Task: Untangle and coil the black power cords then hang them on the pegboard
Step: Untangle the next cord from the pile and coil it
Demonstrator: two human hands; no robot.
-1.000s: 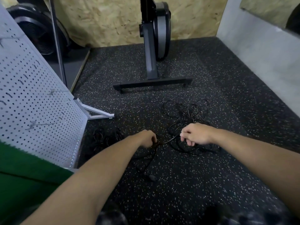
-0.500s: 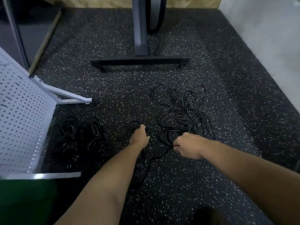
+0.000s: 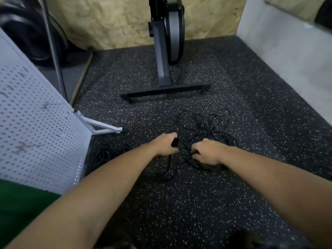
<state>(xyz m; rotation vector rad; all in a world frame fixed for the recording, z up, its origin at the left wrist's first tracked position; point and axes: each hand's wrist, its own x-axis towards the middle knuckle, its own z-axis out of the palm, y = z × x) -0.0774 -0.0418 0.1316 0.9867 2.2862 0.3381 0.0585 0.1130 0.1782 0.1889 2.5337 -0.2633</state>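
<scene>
left hand: our left hand (image 3: 166, 145) is curled round a plug end (image 3: 175, 141), held just above the floor (image 3: 179, 203).
right hand: our right hand (image 3: 208, 153) is fisted on strands at the tangle's near edge; we can't tell which cord.
cords: the tangle of black power cords (image 3: 206, 126) lies on the floor just beyond both hands, with one loop trailing toward us.
why: we judge the plug end is the free end being fed out, while the right hand pins the pile.
coiled bundles: coiled bundles (image 3: 109, 152) lie beside the pegboard (image 3: 36, 123). They're blurry, and we see none hung.
edges: the machine base (image 3: 165, 91) bounds the far side, and the pegboard foot (image 3: 102, 125) juts in from the left.
room: there's open floor toward us and to the right, up to the white wall (image 3: 287, 60).
</scene>
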